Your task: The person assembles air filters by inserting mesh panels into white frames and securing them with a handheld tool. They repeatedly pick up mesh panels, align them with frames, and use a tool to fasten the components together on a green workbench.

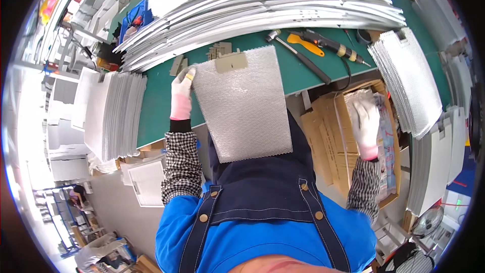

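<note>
Across the space before me runs the green counter point(155, 108), with long white strips point(262, 10) piled along its far side, probably to leave the near part for work. At my right, below the front edge, an open cardboard box point(321, 121) sits within reach; my gloved right hand point(366, 121) is in it, fingers stretched over clear plastic wrapping point(359, 95) — whether they grip anything I cannot tell. More mesh stands in a left stack point(118, 116) and a right stack point(406, 81), likely set aside to free the middle. One silvery mesh panel point(245, 111) is before me, its upper left corner pinched by my left hand point(182, 88), seemingly to steady it. Beyond it to the right lie the hammer point(303, 60) and power driver point(333, 44); small beige clips point(220, 49) lie behind its top edge, which carries a beige tab point(231, 62). The panel's lower part overhangs the counter's front edge, above my apron point(262, 187). Green shows leftward, between hand and stack — rightward, the hammer's handle ends near the edge.
</note>
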Demonstrator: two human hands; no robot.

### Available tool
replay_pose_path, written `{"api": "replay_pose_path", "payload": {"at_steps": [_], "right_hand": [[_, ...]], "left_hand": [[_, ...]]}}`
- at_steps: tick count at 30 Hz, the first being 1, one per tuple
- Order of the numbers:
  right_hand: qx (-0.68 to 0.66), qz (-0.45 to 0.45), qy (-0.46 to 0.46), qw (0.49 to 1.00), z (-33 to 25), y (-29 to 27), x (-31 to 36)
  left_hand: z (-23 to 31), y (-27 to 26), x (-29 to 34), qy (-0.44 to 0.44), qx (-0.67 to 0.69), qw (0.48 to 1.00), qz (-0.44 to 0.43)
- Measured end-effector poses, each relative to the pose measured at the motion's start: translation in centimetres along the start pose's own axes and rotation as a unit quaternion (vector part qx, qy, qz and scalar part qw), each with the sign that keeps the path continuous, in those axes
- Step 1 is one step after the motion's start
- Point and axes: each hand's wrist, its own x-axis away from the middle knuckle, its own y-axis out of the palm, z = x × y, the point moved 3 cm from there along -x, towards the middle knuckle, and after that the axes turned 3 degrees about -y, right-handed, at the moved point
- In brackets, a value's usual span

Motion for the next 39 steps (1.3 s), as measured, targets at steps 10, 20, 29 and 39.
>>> {"api": "replay_pose_path", "payload": {"at_steps": [10,20,29,39], "right_hand": [[-0.116,-0.129,-0.159,0.972,-6.1,13.4,-24.9],[-0.439,-0.176,0.428,0.77,-9.8,16.2,1.6],[-0.503,-0.249,0.419,0.714,-12.9,18.9,3.0],[-0.157,-0.642,0.065,0.747,-3.5,13.3,-7.4]], "left_hand": [[-3.6,-5.5,4.1,0.103,-0.057,0.986,0.12],[-16.8,-5.3,16.9,-0.096,0.035,0.993,0.065],[-18.9,0.3,16.2,-0.069,0.014,0.997,0.025],[-13.0,-7.6,15.8,-0.024,-0.32,0.939,0.123]]}}
